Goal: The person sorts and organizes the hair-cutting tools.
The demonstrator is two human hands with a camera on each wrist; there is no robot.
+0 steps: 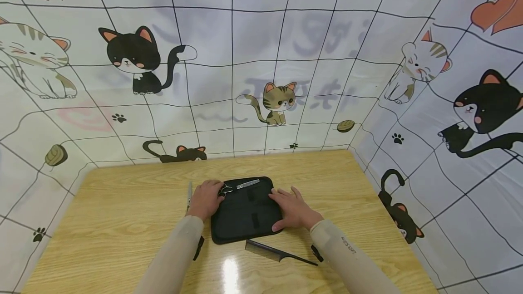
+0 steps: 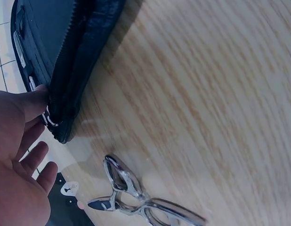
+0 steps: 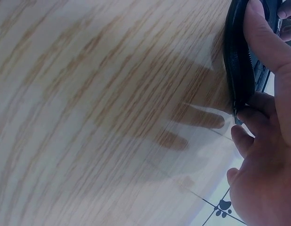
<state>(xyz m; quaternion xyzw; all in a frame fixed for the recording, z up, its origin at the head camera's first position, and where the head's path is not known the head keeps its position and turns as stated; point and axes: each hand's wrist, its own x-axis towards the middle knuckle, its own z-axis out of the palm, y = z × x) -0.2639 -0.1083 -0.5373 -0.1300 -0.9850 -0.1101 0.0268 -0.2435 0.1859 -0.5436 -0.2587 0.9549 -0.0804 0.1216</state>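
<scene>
A flat black zippered case (image 1: 241, 217) lies on the table between my hands. At its top left, silver scissors (image 1: 225, 189) show their finger rings, with a bright metal strip (image 1: 248, 184) beside them. My left hand (image 1: 205, 199) grips the upper left edge, thumb on the zipper side in the left wrist view. On the opposite side, my right hand (image 1: 295, 210) holds the edge, its thumb near the lower corner and its fingers farther up. A second pair of silver scissors (image 2: 143, 200) lies on the table beside the left hand.
A black tail comb (image 1: 269, 251) lies just in front of the case, its thin handle pointing right. The wood-grain table (image 1: 135, 221) meets a cat-printed cloth (image 1: 212, 117) at the back and sides.
</scene>
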